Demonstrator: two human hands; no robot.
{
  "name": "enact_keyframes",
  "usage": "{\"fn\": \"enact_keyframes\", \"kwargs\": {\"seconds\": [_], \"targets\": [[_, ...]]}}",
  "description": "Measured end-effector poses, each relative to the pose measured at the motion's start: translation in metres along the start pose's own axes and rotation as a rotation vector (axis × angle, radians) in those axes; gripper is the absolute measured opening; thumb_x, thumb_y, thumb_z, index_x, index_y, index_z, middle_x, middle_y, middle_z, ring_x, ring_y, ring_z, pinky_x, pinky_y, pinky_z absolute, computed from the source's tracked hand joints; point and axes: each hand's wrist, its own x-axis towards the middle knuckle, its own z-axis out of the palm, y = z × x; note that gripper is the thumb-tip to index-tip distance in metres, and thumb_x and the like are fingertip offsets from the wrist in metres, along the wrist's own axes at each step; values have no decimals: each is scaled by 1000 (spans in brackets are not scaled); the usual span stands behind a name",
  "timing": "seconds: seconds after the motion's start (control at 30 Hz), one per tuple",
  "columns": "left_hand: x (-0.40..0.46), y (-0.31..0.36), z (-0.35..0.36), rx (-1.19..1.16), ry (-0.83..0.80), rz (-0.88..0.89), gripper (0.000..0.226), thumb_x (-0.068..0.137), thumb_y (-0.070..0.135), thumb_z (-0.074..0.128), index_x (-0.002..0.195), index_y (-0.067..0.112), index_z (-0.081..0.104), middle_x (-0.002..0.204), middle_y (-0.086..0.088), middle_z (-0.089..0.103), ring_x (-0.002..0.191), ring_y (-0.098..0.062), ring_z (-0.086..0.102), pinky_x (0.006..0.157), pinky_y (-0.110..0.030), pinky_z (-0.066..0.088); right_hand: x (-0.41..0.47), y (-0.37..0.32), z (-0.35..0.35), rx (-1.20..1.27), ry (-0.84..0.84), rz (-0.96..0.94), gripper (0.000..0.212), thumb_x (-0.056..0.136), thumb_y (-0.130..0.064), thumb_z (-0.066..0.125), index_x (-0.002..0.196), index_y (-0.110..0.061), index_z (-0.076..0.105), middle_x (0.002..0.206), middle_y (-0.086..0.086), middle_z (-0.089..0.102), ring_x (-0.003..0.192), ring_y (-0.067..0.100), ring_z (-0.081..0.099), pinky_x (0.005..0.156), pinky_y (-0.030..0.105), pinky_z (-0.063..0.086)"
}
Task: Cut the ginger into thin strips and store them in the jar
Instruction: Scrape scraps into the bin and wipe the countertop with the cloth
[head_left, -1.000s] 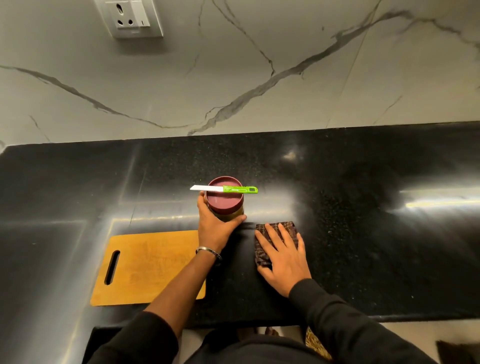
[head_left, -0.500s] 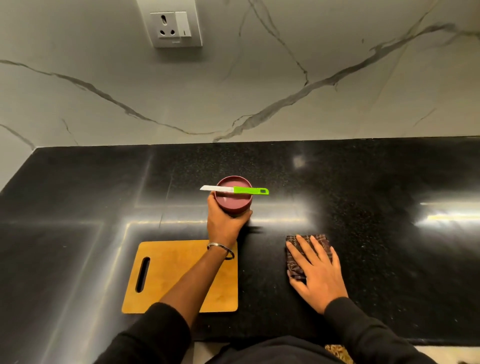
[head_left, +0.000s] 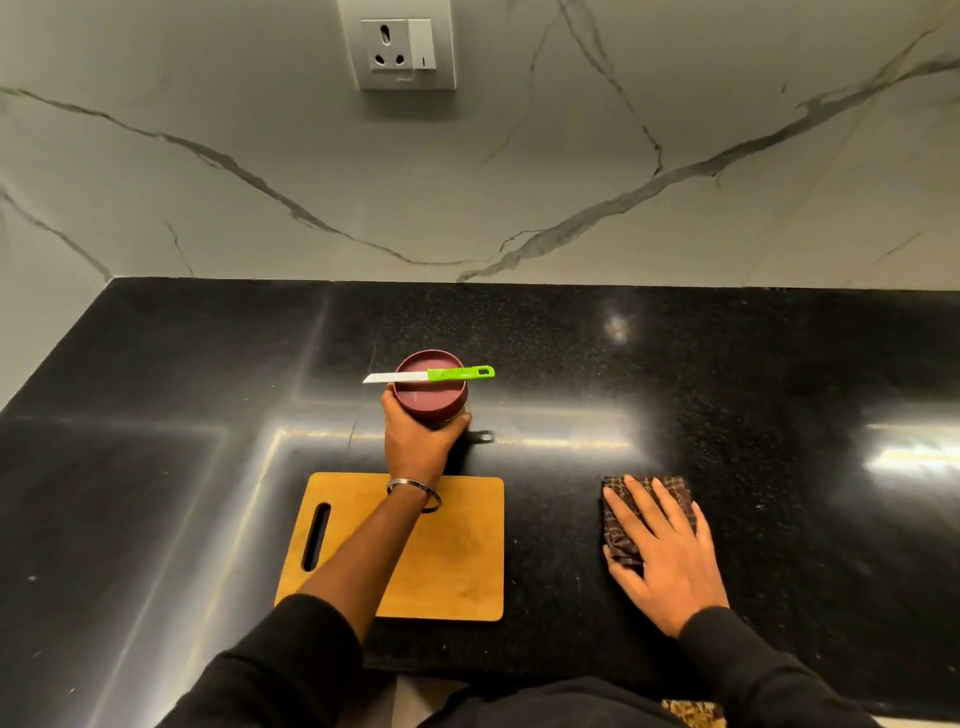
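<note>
While the round jar with the maroon lid stands on the glossy black stone counter just beyond the wooden cutting board, the left hand wraps its fingers and thumb around the jar's side. A green-handled knife with a white blade lies flat across the lid. To the right, well apart, the right hand presses with straight, spread fingers on a folded dark patterned cloth. Ginger cannot be made out.
</note>
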Motion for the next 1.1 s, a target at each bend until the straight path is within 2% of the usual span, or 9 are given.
{"fn": "enact_keyframes", "kwargs": {"seconds": [0.13, 0.23, 0.33, 0.43, 0.57, 0.7, 0.8, 0.97, 1.1], "targets": [[-11, -4, -3, 72, 22, -105, 129, 64, 38, 91, 156, 16, 3, 160, -8, 22, 145, -22, 25, 116, -33, 30, -1, 2, -1, 15, -13, -7, 75, 85, -59, 45, 155, -36, 33, 163, -5, 30, 151, 28, 24, 118, 60, 21], [-53, -2, -5, 232, 185, 14, 90, 82, 35, 78, 151, 11, 25, 153, -11, 34, 140, -22, 33, 114, -40, 36, -8, -6, 0, 39, -32, -70, 82, 79, -57, 52, 156, -39, 29, 164, -8, 26, 151, 27, 24, 117, 60, 20], [-89, 2, 7, 388, -63, 371, 43, 91, 18, 64, 132, 18, 52, 134, -2, 53, 125, -13, 47, 106, -37, 44, -12, -23, 3, 47, -51, -206, 90, 74, -58, 57, 156, -40, 27, 164, -10, 25, 150, 26, 27, 115, 61, 21], [-94, 4, 27, 612, -166, 513, 38, 88, 11, 62, 125, 16, 59, 130, -4, 56, 122, -20, 52, 100, -37, 47, 5, -36, 3, 32, -49, -269, 89, 73, -60, 55, 156, -39, 27, 164, -8, 27, 149, 28, 28, 115, 59, 16], [-89, 15, 44, 629, -177, 417, 26, 87, 12, 59, 111, 20, 59, 111, 1, 57, 98, -19, 54, 79, -34, 46, 53, -48, 4, 59, -87, -329, 86, 78, -61, 52, 157, -40, 23, 165, -7, 25, 151, 30, 24, 116, 63, 14], [-86, 13, 48, 602, -92, 366, 9, 92, 14, 56, 97, 21, 54, 98, 3, 52, 83, -15, 48, 71, -31, 43, 104, -64, 5, 70, -59, -396, 76, 85, -58, 49, 155, -39, 27, 161, -6, 33, 147, 31, 31, 114, 66, 25], [-82, 11, 53, 621, -71, 341, 11, 93, 10, 54, 92, 20, 50, 93, 4, 49, 78, -13, 43, 67, -31, 41, 142, -73, 4, 84, -27, -406, 68, 87, -57, 41, 152, -37, 35, 158, -5, 39, 145, 31, 35, 113, 65, 26], [-68, 6, 66, 646, -79, 324, 10, 93, 13, 52, 100, 19, 51, 103, 2, 49, 88, -16, 46, 75, -34, 46, 205, -78, 2, 55, -44, -396, 71, 88, -64, 28, 153, -37, 35, 160, -5, 34, 147, 30, 29, 116, 65, 20], [-57, 4, 83, 673, -108, 372, 16, 92, 18, 50, 108, 17, 51, 111, -1, 49, 98, -19, 48, 85, -32, 45, 248, -72, -2, 51, -4, -354, 71, 86, -60, 45, 153, -39, 34, 162, -5, 30, 149, 29, 26, 116, 65, 17]]}}
